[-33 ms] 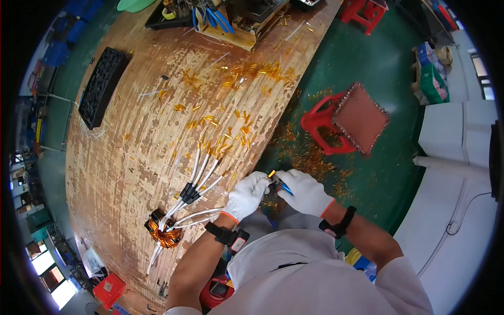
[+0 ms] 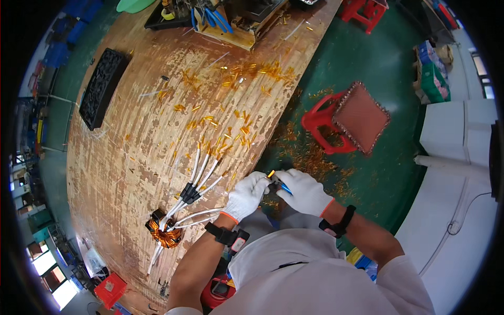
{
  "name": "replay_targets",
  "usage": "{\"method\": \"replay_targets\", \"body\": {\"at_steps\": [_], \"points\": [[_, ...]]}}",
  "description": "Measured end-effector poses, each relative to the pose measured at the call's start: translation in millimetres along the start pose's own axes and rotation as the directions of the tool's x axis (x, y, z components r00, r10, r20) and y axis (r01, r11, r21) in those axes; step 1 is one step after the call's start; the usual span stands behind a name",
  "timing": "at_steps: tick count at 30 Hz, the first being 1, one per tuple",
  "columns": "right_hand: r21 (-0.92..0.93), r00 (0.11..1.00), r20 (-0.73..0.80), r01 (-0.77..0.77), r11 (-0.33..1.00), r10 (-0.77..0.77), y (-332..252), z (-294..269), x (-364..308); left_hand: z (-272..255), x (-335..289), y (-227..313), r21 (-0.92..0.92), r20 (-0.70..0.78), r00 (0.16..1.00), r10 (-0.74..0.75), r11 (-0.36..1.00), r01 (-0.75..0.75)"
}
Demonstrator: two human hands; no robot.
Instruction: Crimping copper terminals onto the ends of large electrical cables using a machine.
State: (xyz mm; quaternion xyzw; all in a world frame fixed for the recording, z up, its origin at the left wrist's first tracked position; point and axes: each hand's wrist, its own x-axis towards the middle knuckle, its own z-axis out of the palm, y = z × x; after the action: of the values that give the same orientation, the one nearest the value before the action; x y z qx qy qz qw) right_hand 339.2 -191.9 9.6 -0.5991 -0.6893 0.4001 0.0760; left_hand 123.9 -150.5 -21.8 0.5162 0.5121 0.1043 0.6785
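Note:
My left hand (image 2: 245, 195), in a white knit glove with an orange cuff, pinches a white-sleeved lead close to its end. An amber tip (image 2: 271, 174) shows just past the fingers. Closed around a blue-handled hand tool (image 2: 285, 188), probably pliers or cutters, is my right hand (image 2: 306, 195), gloved alike. Its jaws meet the lead between both hands, though the fingers mostly hide them. The white leads (image 2: 202, 214) run back to a copper-wound toroidal coil (image 2: 167, 236) on the table. Other white leads with amber ends pass through a black clip (image 2: 189, 193).
Amber offcuts (image 2: 210, 122) litter the worn wooden table (image 2: 115, 163) and the green floor. A black tray (image 2: 102, 88) lies at the left, several blue-handled tools (image 2: 216, 20) at the far side. A red stool (image 2: 320, 118) with a brown cushion (image 2: 361, 118) stands at the right.

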Motion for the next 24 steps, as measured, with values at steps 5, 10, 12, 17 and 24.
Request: {"method": "replay_targets", "body": {"at_steps": [5,10,12,17,24], "points": [[0.154,0.997,0.055,-0.054,0.987,0.046,7.2,1.1,3.5,0.1,2.7,3.0,-0.032,-0.023,0.999,-0.039,0.999,0.038],[0.302,0.974,0.169,-0.195,0.933,0.149,-5.6,-2.6,1.8,-7.1,3.9,15.1,0.078,-0.004,1.000,0.006,0.997,-0.006],[0.016,0.994,-0.088,-0.065,0.998,0.066,-7.7,1.7,-0.1,-3.6,6.7,8.1,0.035,0.012,1.000,0.029,0.999,-0.029],[-0.201,0.990,-0.141,-0.019,0.979,-0.010,-11.1,-5.5,5.4,-5.9,5.4,11.2,-0.047,0.010,0.999,0.039,0.998,-0.039],[0.580,0.867,0.422,-0.484,0.655,0.266,-27.6,-5.0,-1.8,-1.1,-0.6,29.8,-0.065,-0.119,0.993,-0.022,0.998,0.015]]}}
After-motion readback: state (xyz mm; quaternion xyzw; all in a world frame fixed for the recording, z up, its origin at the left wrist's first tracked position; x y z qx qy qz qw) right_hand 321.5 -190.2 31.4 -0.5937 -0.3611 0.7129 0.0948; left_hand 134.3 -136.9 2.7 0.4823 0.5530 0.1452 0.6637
